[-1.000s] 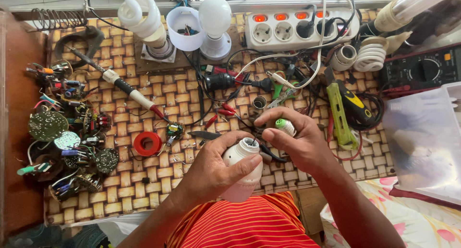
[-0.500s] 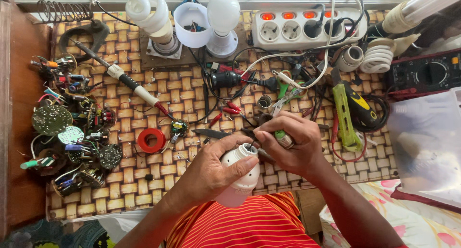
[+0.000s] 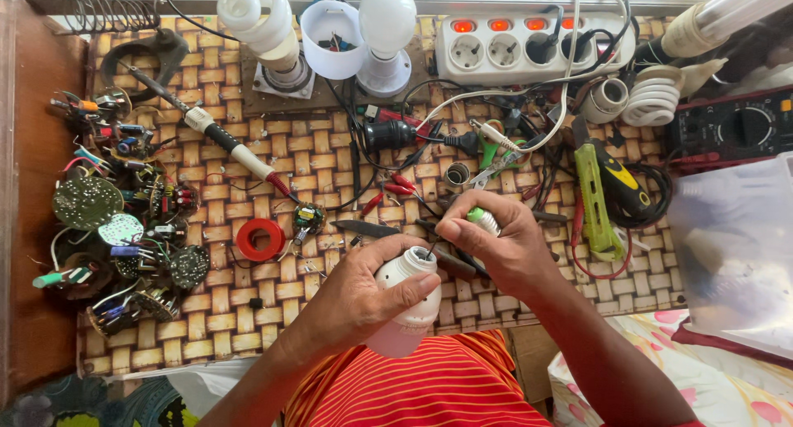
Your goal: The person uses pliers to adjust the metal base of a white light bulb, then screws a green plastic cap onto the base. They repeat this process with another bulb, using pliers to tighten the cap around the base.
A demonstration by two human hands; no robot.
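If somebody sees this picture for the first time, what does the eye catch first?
First the two hands at bottom centre: the left hand grips a white bulb housing, and the right hand holds a green-handled tool at its top. Next, the white power strip with lit red switches at the top, and the circuit boards heaped on the left.

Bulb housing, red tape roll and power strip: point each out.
Bulb housing (image 3: 402, 299): head view, on its white body between the left hand's fingers.
Red tape roll (image 3: 261, 239): head view, on its red ring.
Power strip (image 3: 496, 55): head view, on its white face between sockets.
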